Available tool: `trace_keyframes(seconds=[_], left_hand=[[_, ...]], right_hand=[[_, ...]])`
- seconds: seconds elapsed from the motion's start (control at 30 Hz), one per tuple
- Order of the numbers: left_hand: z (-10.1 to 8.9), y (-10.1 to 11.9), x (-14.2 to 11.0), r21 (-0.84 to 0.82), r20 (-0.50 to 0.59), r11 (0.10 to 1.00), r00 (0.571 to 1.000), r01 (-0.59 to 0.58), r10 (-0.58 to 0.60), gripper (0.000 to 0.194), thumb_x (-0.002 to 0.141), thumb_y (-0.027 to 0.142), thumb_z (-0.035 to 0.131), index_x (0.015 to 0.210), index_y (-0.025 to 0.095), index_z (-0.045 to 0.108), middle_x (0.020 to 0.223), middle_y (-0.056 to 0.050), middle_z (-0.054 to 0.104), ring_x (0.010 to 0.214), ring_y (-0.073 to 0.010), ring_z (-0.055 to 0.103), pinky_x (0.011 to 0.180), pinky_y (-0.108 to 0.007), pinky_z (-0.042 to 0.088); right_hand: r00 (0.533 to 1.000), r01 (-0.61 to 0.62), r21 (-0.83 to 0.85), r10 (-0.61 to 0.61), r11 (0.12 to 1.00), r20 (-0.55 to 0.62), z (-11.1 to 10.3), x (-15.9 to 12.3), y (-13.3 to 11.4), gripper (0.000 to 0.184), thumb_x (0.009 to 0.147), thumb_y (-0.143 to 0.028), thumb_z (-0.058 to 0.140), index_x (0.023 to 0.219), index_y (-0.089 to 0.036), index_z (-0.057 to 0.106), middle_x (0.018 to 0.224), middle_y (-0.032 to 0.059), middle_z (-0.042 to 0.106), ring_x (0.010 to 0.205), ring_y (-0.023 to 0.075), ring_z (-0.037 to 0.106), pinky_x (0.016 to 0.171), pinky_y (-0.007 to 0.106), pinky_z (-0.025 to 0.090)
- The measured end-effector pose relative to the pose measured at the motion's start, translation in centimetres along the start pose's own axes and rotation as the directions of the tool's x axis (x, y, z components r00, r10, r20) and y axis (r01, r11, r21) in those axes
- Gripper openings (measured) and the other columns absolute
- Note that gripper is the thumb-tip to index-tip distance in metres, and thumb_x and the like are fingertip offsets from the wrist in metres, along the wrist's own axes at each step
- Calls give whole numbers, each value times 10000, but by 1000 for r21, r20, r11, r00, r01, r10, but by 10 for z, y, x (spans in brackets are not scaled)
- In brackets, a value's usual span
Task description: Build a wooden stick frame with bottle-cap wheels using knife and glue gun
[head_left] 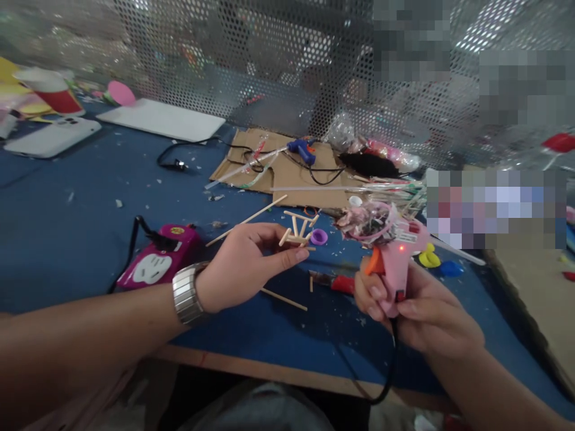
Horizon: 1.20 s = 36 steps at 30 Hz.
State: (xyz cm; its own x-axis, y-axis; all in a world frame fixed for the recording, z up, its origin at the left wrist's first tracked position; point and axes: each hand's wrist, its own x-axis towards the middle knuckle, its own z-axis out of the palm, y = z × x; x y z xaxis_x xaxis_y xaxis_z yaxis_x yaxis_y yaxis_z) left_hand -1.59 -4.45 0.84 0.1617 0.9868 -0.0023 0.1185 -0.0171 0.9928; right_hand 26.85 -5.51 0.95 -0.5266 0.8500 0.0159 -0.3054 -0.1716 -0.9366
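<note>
A small frame of joined wooden sticks [300, 231] is pinched between the thumb and fingers of my left hand [251, 260], above the table. My right hand [417, 302] is wrapped round the handle of a pink hot glue gun [398, 263], which has an orange trigger and a lit red light. Its nozzle is hidden. Just beyond the stick frame is a purple cap [318, 237]. Between the hands lie a knife with a red handle [342, 284] and a short stick piece [311, 284]. Longer wooden sticks [285, 299] rest near my left hand.
A magenta power socket box [162, 257] sits left of my left hand. A blue glue gun [302, 151] lies on cardboard [287, 194] at the back. Yellow [429, 256] and blue [450, 268] caps lie at right. A perforated metal screen [269, 66] borders the blue table [90, 221].
</note>
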Motion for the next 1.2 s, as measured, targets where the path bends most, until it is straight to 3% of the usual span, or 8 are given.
trace_keyframes(seconds=[0.6,0.73,1.03,1.2], left_hand=[[1,-1,0,-14,-4,1000,1000,-3,3,259,862,421,933,914,175,872,999,-101,893,978,-268,823,924,-389,660],[2,-2,1,-52,-4,998,1000,19,-20,233,847,391,934,860,177,844,980,-99,892,971,-263,827,941,-388,662],[3,-6,1,5,18,1000,1000,7,-7,240,860,402,906,776,213,785,943,-71,881,894,-248,810,884,-389,668],[-3,-18,2,140,10,990,1000,-4,2,248,895,444,861,923,198,861,998,-103,888,911,-268,800,929,-441,647]], right_hand=[[1000,7,37,-7,999,3,-1,-7,-3,156,853,-355,847,929,-240,773,812,20,581,623,176,585,552,309,432],[998,53,-17,-53,998,-20,-2,-6,-15,168,927,-402,838,917,-249,769,806,14,556,626,177,571,560,323,435],[960,204,-125,-223,971,-167,3,-1,-53,239,932,-404,851,789,-232,765,712,0,476,512,142,465,439,346,308],[895,290,-157,-325,944,-305,-7,3,-45,209,889,-360,876,1034,-220,821,860,27,570,528,131,462,411,374,332]])
